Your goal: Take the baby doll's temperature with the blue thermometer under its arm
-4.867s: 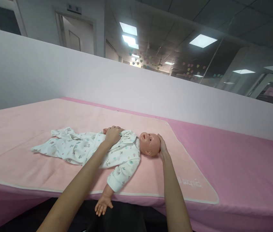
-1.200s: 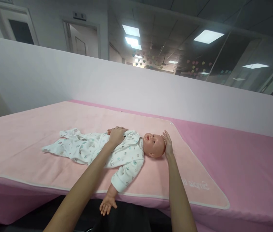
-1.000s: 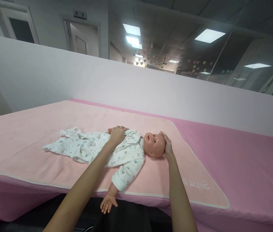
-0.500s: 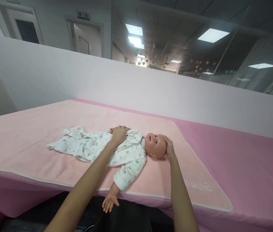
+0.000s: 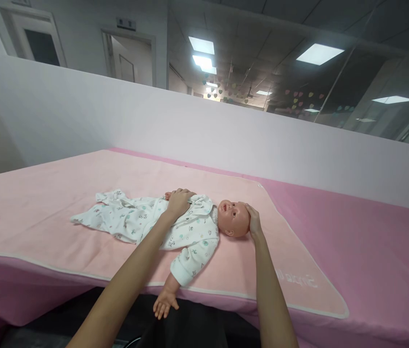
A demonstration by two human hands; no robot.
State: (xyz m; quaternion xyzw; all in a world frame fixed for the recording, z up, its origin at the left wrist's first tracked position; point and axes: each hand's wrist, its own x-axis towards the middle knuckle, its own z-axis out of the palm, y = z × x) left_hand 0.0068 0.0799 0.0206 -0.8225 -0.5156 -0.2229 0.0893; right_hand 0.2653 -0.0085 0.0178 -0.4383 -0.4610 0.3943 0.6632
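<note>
A baby doll (image 5: 234, 220) lies on its back on a pink mat, its head to the right and its mouth open. It wears a white printed baby outfit (image 5: 190, 232), whose legs lie flat to the left. My left hand (image 5: 180, 202) rests across the doll's chest near its far arm, palm down; its fingertips are partly hidden. Against the crown of the doll's head, my right hand (image 5: 253, 220) is cupped with its fingers extended along it. The doll's near arm (image 5: 168, 299) hangs over the mat's front edge, palm showing.
The peach-pink mat (image 5: 63, 183) has a white border and lies on a darker pink padded surface (image 5: 371, 241). A white low wall (image 5: 226, 130) runs behind, with glass above it. My dark-clothed lap (image 5: 190, 324) is below the front edge.
</note>
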